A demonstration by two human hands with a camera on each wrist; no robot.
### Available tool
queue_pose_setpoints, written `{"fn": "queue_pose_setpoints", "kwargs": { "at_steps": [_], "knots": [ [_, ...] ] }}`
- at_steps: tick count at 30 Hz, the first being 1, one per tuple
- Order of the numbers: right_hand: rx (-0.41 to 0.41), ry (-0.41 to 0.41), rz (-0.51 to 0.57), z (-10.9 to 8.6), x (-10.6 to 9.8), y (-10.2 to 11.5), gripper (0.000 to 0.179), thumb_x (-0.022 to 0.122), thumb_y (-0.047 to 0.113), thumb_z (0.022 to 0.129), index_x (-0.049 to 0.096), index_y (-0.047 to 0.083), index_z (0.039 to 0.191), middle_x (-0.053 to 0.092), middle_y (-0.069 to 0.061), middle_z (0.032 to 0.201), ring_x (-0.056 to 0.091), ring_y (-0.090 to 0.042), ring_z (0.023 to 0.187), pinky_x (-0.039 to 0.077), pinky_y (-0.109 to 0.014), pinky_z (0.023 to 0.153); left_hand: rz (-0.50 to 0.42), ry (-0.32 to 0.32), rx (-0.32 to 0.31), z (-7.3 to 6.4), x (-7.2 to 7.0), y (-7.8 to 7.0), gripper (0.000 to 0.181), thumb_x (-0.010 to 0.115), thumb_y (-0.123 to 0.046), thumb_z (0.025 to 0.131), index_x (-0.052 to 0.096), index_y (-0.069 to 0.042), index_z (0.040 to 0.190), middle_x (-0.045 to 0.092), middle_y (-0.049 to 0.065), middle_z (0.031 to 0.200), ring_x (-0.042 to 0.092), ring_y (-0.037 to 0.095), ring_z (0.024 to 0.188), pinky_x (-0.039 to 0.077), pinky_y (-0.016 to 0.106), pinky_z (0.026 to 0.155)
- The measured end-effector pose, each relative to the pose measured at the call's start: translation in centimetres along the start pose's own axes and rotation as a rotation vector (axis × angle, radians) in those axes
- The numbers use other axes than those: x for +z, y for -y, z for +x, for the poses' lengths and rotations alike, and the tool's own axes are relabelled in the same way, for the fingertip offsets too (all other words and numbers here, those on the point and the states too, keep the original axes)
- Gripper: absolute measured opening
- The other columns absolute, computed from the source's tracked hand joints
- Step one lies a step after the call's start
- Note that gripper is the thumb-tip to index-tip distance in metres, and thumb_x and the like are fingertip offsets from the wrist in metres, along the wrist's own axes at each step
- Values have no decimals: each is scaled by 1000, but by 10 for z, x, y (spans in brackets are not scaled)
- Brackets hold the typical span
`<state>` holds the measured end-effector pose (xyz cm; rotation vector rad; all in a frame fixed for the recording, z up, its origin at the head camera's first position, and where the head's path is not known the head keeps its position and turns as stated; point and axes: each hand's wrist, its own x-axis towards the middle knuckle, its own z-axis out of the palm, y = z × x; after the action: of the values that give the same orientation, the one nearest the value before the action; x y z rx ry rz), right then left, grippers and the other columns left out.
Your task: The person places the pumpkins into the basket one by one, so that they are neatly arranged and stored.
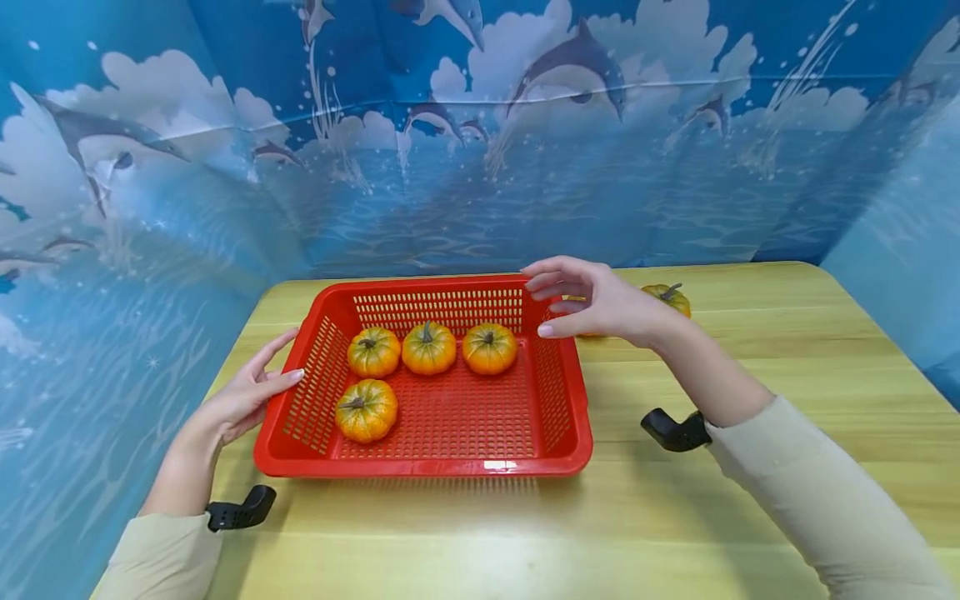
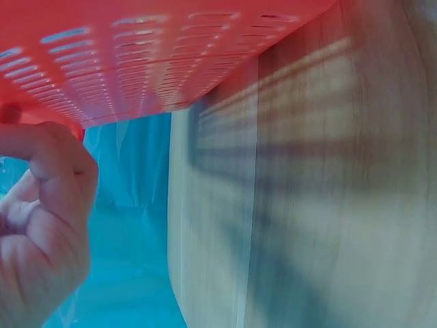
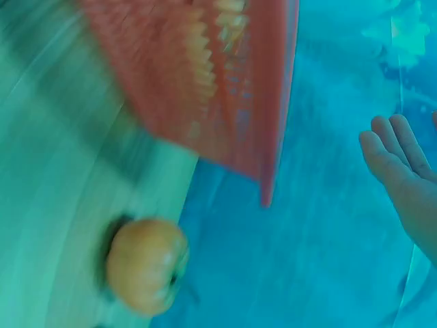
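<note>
A red plastic basket (image 1: 465, 400) with slotted walls holds several small orange pumpkins (image 1: 489, 348), grouped along its back and left side. My left hand (image 1: 243, 396) grips the basket's left rim, thumb over the top and fingers along the outside. In the left wrist view, bent fingers (image 2: 58, 164) show at the basket's slotted wall (image 2: 136, 65). My right hand (image 1: 592, 300) is over the right back corner, fingers spread and slightly bent, holding nothing. In the right wrist view its straight fingers (image 3: 392, 147) are apart from the basket (image 3: 205, 89).
Right of the basket, a pumpkin (image 1: 675, 302) sits on the wooden table (image 1: 787, 375), partly behind my right forearm. Another orange piece (image 1: 591, 335) peeks out under the right hand. A blue dolphin-print curtain (image 1: 480, 200) encloses the table's back and sides.
</note>
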<state>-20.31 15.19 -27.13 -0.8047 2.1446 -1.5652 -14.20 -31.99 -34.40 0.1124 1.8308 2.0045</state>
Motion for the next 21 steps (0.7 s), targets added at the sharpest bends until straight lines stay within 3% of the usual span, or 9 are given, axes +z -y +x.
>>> {"fn": "queue_pose_setpoints", "kwargs": {
  "at_steps": [5, 11, 21],
  "knots": [
    [24, -103, -3, -24, -16, -17, 60, 71, 7, 82, 43, 9, 135, 49, -12, 130, 47, -23, 118, 45, -29, 96, -25, 21, 10, -2, -3, 0, 71, 44, -3, 98, 2, -25, 151, 63, 6, 109, 66, 24, 93, 54, 41, 76],
    [44, -204, -19, -48, -34, -37, 58, 67, 1, 83, 43, 8, 135, 51, -6, 126, 52, -12, 112, 46, -21, 90, -25, 29, 28, 0, -3, -1, 71, 43, -1, 97, 2, -24, 151, 63, 7, 109, 66, 25, 92, 54, 41, 75],
    [109, -299, 57, -72, -56, -62, 55, 61, -1, 88, 42, 14, 136, 52, 2, 121, 53, -7, 108, 51, -22, 81, -34, 26, 25, 2, -4, 2, 71, 44, -1, 97, 2, -23, 151, 62, 6, 111, 65, 23, 94, 54, 40, 76]
  ]
}}
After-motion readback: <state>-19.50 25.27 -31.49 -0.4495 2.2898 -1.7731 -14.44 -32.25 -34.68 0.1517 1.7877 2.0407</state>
